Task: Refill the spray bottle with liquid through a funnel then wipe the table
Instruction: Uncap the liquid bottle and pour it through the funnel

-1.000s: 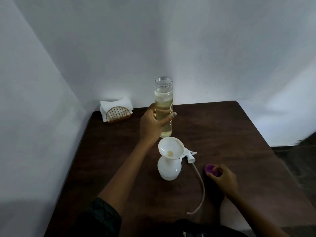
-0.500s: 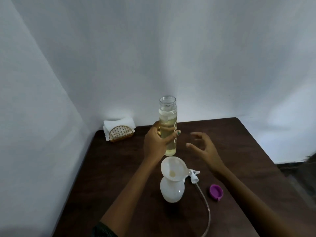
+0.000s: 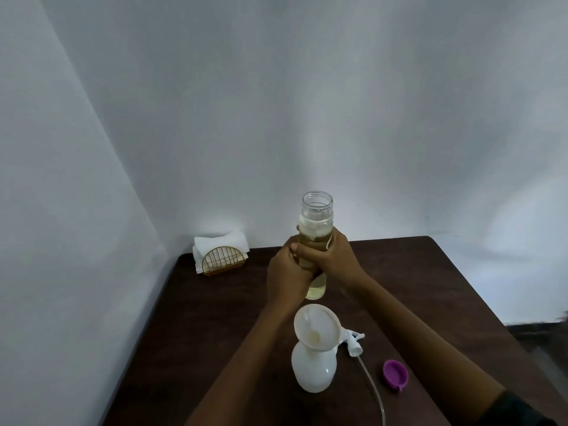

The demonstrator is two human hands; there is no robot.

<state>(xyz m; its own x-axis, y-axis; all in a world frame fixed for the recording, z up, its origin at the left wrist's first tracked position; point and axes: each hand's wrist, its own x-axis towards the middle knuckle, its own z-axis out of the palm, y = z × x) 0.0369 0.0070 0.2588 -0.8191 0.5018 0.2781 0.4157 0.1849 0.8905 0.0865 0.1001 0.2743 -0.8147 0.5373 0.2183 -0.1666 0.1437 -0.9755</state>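
Both hands are wrapped around the tall glass jar (image 3: pixel 316 241), close together, the left hand (image 3: pixel 287 276) a bit lower and the right hand (image 3: pixel 333 256) a bit higher, so the jar is held up above the dark table (image 3: pixel 415 287) with its mouth open at the top. The jar is nearly full of pale yellow liquid, so I think it is heavy, and glass is smooth and can slip and break if it drops. Holding it round the middle with two hands looks like the safe way, and I would tip it slowly. The white spray bottle (image 3: pixel 313 368) stands on the table just in front of the jar, with the funnel (image 3: pixel 316 330) sitting in its neck. That bottle looks like light, thin plastic and could tip over if the jar bumps the funnel. The spray top (image 3: pixel 353 341) with its thin tube lies beside the bottle, and the purple lid (image 3: pixel 395 372) lies near it. Paper napkins (image 3: pixel 219 245) wait in a gold holder at the far corner
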